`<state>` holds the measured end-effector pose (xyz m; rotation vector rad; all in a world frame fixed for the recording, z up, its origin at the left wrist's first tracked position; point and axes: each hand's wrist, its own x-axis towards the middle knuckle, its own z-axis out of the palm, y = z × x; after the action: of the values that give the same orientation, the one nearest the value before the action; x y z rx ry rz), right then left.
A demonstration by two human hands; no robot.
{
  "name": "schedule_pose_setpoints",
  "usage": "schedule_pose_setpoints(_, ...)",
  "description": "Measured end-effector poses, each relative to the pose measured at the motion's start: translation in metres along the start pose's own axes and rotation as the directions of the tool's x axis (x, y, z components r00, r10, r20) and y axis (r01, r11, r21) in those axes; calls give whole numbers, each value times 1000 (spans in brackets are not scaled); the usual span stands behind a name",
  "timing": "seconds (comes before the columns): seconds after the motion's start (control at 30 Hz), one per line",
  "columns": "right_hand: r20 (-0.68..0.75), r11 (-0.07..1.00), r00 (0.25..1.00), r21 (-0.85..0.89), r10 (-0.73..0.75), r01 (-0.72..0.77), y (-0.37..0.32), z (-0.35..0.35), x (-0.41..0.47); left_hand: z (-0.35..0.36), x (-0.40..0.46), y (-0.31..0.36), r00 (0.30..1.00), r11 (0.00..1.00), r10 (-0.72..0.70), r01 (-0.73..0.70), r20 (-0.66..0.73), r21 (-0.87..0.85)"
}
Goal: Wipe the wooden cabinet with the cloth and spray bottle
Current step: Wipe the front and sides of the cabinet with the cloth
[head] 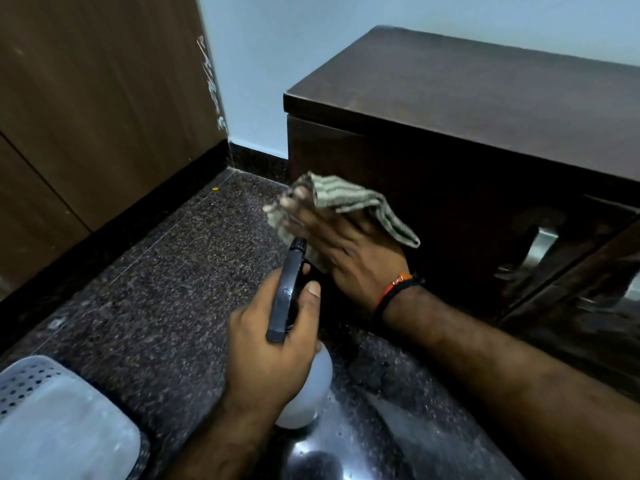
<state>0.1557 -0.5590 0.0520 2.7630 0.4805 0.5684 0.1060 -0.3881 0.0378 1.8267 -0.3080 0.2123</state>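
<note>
My left hand is wrapped tight around the neck of the spray bottle, thumb up beside the black trigger head, whose nozzle points at the cloth. The bottle's pale round body hangs below my fist, over the dark speckled floor; I cannot tell whether its base touches the floor.

My right hand is spread nearly flat, fingers straight, with the striped grey-green cloth lying across the palm side; it is folded, and its edges stick out past my fingertips and past the back of the hand. A black and orange thread band circles that wrist.

The wooden cabinet stands at the right against the pale blue wall, its dark top bare. The cloth is held just off the cabinet's near left corner, in front of its front face. A metal handle shows on the front. At the lower left corner sits a white perforated basket on the floor.
</note>
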Motion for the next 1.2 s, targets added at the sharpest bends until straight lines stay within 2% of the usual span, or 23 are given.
schedule_pose_setpoints(0.13, -24, 992, 996, -82, 89, -91, 10, -32, 21, 2, 3, 10, 998, 998, 54, -55, -11, -28)
schedule_pose_setpoints(0.27, -48, 988, 993, -105, 111, -116, 18, -45, 14, 9, -2, 21, 996, 996, 87, -87, 5, -16)
schedule_pose_setpoints(0.37, -154, 980, 975, -99, 159, -176, 26, -48, -5, 18, -8, 29, 994, 994, 104, -104, 13, -22)
schedule_pose_setpoints(0.5, -281, 953, 928, -109, 244, -283, 39, -50, -46, 35, -21, 44, 991, 992, 122, -120, 52, -50)
schedule_pose_setpoints(0.7, -334, 877, 869, -192, 364, -441, 48, -58, -89, 63, -40, 64, 982, 986, 155, -147, 106, -78)
schedule_pose_setpoints(0.8, -371, 848, 821, -137, 435, -512, 52, -59, -104, 70, -47, 70, 977, 981, 188, -180, 105, -78)
schedule_pose_setpoints(0.93, -445, 788, 719, -48, 533, -614, 52, -49, -126, 76, -51, 70, 969, 975, 214, -205, 122, -84)
schedule_pose_setpoints(1.03, -428, 769, 705, -36, 566, -639, 44, -30, -143, 77, -54, 67, 966, 975, 219, -210, 136, -79)
schedule_pose_setpoints(1.2, -479, 759, 679, -39, 557, -650, 44, -5, -142, 84, -59, 56, 968, 980, 197, -190, 156, -62)
